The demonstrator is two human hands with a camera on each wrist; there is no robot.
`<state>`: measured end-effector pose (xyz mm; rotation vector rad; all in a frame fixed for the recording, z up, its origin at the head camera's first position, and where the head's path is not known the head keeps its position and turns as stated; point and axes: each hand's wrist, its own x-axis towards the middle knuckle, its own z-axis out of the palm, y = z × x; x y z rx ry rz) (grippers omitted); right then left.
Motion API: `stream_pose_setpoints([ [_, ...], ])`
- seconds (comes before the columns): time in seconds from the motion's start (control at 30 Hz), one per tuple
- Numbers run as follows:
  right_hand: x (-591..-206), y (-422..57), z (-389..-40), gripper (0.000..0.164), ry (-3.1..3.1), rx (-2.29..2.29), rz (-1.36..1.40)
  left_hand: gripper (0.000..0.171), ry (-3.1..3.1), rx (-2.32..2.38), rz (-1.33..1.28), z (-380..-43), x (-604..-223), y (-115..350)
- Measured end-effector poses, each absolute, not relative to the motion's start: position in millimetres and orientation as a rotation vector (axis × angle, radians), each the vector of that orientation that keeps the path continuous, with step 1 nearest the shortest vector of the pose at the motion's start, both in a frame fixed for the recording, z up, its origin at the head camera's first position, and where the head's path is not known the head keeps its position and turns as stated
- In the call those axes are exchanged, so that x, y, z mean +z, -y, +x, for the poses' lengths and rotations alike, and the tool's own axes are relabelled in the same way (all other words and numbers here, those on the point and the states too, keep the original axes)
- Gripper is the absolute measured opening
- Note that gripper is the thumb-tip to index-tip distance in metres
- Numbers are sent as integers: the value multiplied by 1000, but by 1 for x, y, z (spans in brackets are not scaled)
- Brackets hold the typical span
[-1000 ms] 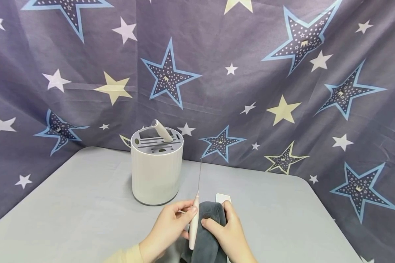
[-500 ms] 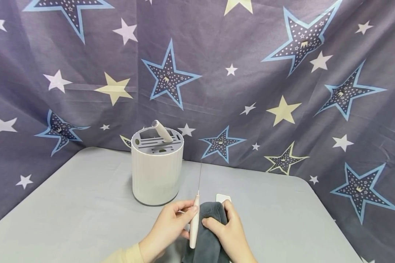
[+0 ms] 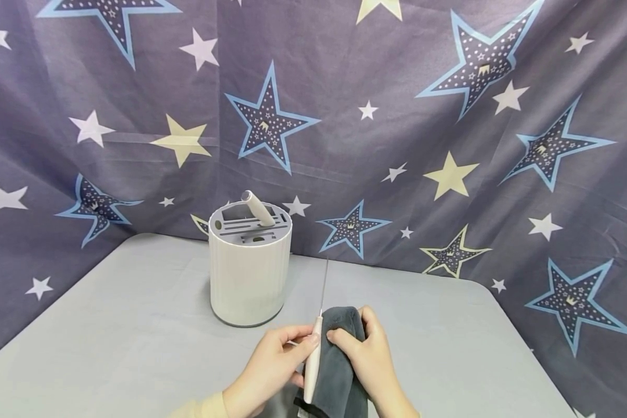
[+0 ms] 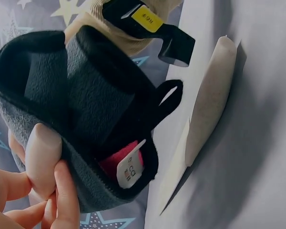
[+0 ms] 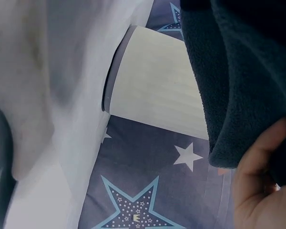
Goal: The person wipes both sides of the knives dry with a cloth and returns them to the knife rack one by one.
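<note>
Head view, two hands (image 3: 271,361) (image 3: 370,355), one held knife (image 3: 312,366), one cloth (image 3: 338,374)

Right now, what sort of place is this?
Probably a staged tabletop set, not a working kitchen: a star-print curtain hangs behind a grey table, with a knife block on it.

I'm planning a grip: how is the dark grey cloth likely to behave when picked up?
The dark grey cloth will probably be floppy, since it bends into soft folds by the right hand. Its fuzzy surface suggests it should not slip easily. The black loop jutting from its edge might snag.
</note>
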<state>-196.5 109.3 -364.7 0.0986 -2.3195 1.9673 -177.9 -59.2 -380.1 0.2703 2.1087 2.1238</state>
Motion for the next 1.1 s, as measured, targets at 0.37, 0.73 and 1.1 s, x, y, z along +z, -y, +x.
stream_pose_setpoints([
  [0.37,-360,-112,-211,26,2247,2002,70,46,-2100,2114,295,-176,-381,57],
  [0.73,-353,-118,-230,27,2232,2003,-14,43,-2073,2099,319,-174,-380,54],
  [1.1,-349,-118,-240,25,2203,2049,-8,43,-2094,2084,332,-175,-382,54],
])
